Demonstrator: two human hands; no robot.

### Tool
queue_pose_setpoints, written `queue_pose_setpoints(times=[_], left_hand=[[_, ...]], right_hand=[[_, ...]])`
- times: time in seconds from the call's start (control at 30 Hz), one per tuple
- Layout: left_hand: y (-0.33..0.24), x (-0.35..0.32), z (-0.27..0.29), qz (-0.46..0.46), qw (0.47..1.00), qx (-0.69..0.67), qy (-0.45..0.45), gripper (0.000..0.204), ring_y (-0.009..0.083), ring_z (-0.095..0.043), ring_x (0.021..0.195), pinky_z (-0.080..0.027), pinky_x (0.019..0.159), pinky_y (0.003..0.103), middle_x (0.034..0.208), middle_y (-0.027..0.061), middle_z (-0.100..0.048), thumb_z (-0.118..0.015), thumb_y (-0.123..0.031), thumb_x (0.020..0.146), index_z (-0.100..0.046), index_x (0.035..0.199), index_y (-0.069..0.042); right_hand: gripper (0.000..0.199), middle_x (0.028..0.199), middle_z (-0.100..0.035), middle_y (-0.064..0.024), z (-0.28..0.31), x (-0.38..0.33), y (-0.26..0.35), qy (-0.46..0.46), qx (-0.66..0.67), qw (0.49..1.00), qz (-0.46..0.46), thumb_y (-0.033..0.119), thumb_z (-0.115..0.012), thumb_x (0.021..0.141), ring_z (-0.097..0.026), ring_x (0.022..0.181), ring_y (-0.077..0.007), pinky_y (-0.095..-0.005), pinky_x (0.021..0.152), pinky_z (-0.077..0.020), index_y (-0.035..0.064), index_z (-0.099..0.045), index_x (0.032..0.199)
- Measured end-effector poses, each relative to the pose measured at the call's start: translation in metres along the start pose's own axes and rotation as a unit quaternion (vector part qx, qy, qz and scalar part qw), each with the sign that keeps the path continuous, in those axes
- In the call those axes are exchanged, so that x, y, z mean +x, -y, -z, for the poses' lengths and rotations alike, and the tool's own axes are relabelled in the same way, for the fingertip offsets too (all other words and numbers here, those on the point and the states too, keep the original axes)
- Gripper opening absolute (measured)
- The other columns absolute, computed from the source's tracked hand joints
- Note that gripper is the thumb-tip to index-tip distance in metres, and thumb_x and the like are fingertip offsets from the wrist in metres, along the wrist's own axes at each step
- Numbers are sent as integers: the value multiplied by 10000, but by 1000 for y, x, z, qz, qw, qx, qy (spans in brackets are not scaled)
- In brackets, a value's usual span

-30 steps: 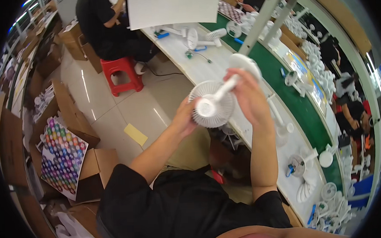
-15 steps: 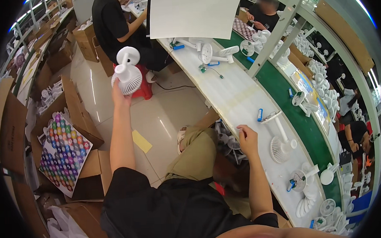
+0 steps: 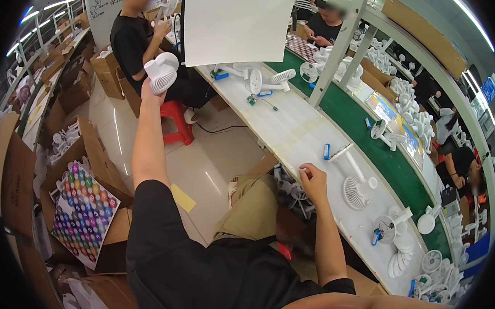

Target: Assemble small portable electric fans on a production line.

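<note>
Out to the side, left hand (image 3: 147,91) grips white fan (image 3: 162,73); right hand (image 3: 313,182) rests half-curled on workbench (image 3: 290,131).

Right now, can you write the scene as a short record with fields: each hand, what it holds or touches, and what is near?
left hand: raised out to the side, holding a white fan
right hand: resting on the near edge of the white workbench, holding nothing
nearest to right hand: blue cylinder part; white fan on stand lying on the bench
floor, left: open cardboard box with a sheet of coloured dots
beyond: red stool; other people at the bench
</note>
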State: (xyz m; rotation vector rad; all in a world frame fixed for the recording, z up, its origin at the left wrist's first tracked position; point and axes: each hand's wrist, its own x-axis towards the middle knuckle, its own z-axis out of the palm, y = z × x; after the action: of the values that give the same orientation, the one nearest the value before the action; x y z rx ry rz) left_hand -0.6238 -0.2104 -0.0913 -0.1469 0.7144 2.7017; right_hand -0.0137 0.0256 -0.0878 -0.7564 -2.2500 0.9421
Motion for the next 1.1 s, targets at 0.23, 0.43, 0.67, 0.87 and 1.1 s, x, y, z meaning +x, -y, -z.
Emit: queue_pose_setpoints(times=[0.23, 0.43, 0.67, 0.87, 1.1], left_hand=[[3, -25, -34, -17, 999, 10, -41, 391, 290, -698, 900, -607, 739, 390, 1101, 150, -672, -572, -238, 915, -539, 1242, -27], [3, -45, -52, -34, 996, 18, -85, 391, 281, -700, 889, -604, 739, 368, 1082, 144, -678, -566, -254, 922, -538, 1233, -18], [7, -40, -48, -36, 998, 7, -59, 402, 290, -693, 910, -605, 732, 392, 1119, 128, -669, -619, -254, 875, -568, 1222, -58], [31, -60, -61, -19, 998, 38, -52, 420, 286, -692, 909, -599, 752, 361, 1096, 142, -666, -571, -277, 922, -520, 1248, -18], [31, -63, -73, -21, 997, 20, -67, 418, 286, -691, 909, -589, 770, 370, 1103, 139, -667, -565, -285, 922, -526, 1245, -22]], right_hand=[[149, 603, -559, -46, 6, 0, -1, -7, 16, 1000, -11, 64, -626, 801, -453, 535, -154, -262, 539, -400, 25, -688, 931], [145, 607, -565, -47, 6, 2, -2, -4, 18, 1000, -10, 62, -628, 798, -460, 536, -157, -263, 542, -404, 24, -688, 924], [149, 615, -572, -50, 2, 2, -5, -1, 20, 1000, 15, 51, -617, 792, -469, 540, -167, -268, 549, -411, 27, -688, 921], [149, 621, -580, -57, 9, 4, -2, -4, 7, 1000, 13, 46, -606, 789, -479, 549, -179, -274, 559, -418, 26, -686, 914], [148, 644, -606, -71, 13, 9, -2, -6, 8, 1000, 11, 64, -598, 792, -497, 558, -198, -291, 571, -429, 29, -686, 905]])
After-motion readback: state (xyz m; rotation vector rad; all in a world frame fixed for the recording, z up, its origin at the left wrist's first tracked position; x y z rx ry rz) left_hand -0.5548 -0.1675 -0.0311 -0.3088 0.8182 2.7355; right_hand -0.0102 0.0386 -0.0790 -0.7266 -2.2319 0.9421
